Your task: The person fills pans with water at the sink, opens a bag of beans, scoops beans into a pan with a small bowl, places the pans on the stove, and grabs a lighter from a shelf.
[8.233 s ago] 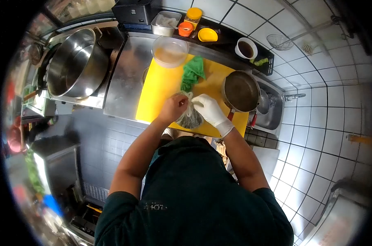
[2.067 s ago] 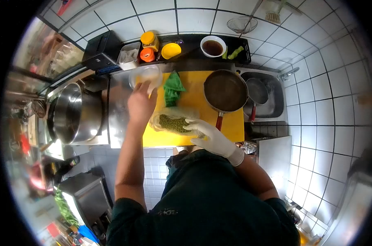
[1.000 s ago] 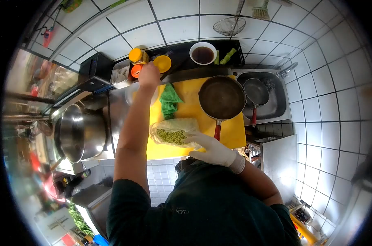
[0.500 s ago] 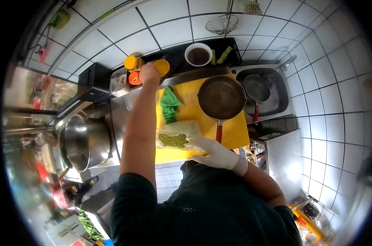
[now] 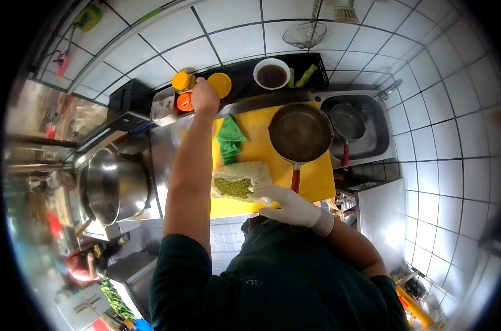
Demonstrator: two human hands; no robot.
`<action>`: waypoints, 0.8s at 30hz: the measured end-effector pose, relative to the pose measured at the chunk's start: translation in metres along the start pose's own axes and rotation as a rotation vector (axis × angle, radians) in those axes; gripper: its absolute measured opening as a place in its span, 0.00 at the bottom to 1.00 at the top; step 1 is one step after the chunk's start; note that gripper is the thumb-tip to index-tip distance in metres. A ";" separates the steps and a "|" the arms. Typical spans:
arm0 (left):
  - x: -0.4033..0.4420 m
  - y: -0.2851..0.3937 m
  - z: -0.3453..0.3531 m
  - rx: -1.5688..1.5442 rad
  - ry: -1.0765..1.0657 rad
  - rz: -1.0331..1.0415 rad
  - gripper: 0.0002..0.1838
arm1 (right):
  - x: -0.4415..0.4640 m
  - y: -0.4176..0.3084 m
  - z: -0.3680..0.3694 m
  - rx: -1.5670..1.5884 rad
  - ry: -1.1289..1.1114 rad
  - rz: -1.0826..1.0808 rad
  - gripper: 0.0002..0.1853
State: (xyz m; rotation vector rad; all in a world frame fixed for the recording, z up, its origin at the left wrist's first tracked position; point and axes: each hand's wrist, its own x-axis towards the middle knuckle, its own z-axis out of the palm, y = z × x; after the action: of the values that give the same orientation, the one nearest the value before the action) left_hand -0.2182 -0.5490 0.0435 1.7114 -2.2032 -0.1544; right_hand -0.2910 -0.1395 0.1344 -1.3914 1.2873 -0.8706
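Note:
My left hand (image 5: 205, 97) is bare and stretched to the black shelf, between the yellow-lidded jar (image 5: 182, 81) and the yellow dish (image 5: 219, 85), above an orange-topped container (image 5: 184, 101). Its fingertips are mostly hidden. At the front of the yellow board (image 5: 253, 135), my gloved right hand (image 5: 288, 205) grips the edge of a clear plastic bag (image 5: 254, 170), thumb below and fingers over it. Small green beans (image 5: 232, 187) show in the bag's opening. Just behind the bag is a crumpled green cloth (image 5: 230, 138).
A pan (image 5: 300, 133) sits on the board's right part, its red handle towards me. Another pan (image 5: 347, 122) is in the sink (image 5: 375, 132). A bowl of dark liquid (image 5: 272, 74) stands on the shelf, a large steel pot (image 5: 118, 187) at left. Far left is a person (image 5: 84, 266).
The bag, earlier gathered upright between both hands, now lies open with beans showing. My left hand has left it and reached the shelf, while my right hand has stayed at the bag.

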 end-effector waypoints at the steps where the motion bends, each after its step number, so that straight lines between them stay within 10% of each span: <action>1: -0.001 0.002 -0.008 -0.023 0.029 -0.011 0.11 | 0.001 0.000 0.000 0.036 -0.003 -0.002 0.28; 14: -0.063 -0.064 -0.112 -0.985 -0.155 -0.201 0.14 | 0.016 0.002 0.012 0.414 -0.026 0.089 0.23; 23: -0.150 -0.175 -0.140 -0.786 -0.296 -0.279 0.15 | 0.027 -0.015 0.011 0.592 0.077 0.084 0.22; 24: -0.161 -0.202 -0.126 -0.381 -0.240 -0.149 0.14 | 0.028 -0.013 0.012 0.601 0.088 0.079 0.22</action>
State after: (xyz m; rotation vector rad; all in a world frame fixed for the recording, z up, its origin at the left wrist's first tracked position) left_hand 0.0440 -0.4332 0.0693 1.7041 -2.0304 -0.7999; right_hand -0.2718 -0.1660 0.1407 -0.8298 1.0162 -1.1557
